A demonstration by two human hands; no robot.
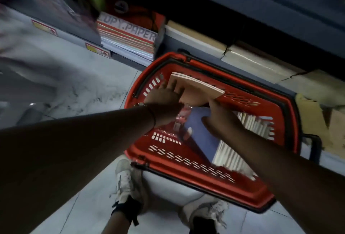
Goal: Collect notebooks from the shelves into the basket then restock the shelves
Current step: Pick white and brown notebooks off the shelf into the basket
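Notebooks (196, 89), a thin tan-covered batch of them, are held just above the far end of the red basket (188, 161), which stands on the pale tiled floor (89, 77) close against the bottom shelf (214, 38). Both hands are on the batch: the left hand (164, 96) grips its near-left edge with fingers curled over the cover, and the right hand (221, 117) steadies the near-right corner, though whether its fingers curl round the edge or only press against it is hard to tell in the dim light. Below them the basket already holds a blue-covered book (201, 135) lying tilted and a row of white page edges (248, 125) along the right side. Whether the batch is going in or coming out cannot be read from this view; either way the step is best done by keeping the batch squared between both hands so the thin covers do not fan or bend, holding it level, and clearing the black handle (205, 64) folded along the rim. If going in, it looks wise to lay it flat on the blue cover, not drop it edge-first into the gap. Reams marked as copy paper (128, 38) sit stacked on the shelf to the left, well apart from the hands, and the person's pale shoes (124, 183) stand just beside the basket's near rim.
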